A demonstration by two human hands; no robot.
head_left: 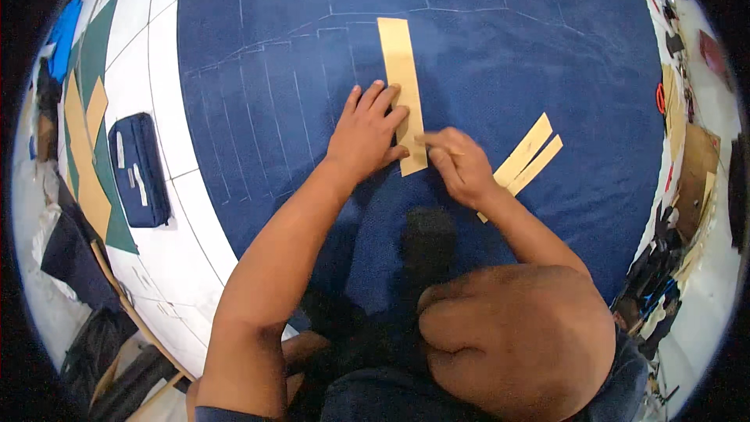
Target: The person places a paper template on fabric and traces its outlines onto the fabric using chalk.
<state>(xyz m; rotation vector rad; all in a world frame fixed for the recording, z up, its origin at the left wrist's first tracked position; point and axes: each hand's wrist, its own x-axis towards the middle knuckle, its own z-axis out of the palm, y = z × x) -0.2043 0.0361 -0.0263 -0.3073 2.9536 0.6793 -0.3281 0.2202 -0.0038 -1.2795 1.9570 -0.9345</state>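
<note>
A long tan paper pattern strip (402, 55) lies on dark blue fabric (500, 62), running away from me and slightly tilted. My left hand (363, 129) rests with spread fingers on the strip's left edge and the cloth beside it. At the strip's lower right edge, my right hand (461, 164) is closed in a pinch. What its blurred fingertips hold is too small to make out. Thin white lines (269, 101) run over the fabric left of the strip and across its far part. Two narrower tan strips (525, 148) lie right of my right hand, partly overlapping.
Left of the fabric, a dark blue zip case (142, 170) lies on the white tiled floor (176, 109). Farther left are tan pattern pieces (90, 180) on green material (100, 23) and a wooden stick (129, 305). Assorted items, including brown card (698, 168), line the right side.
</note>
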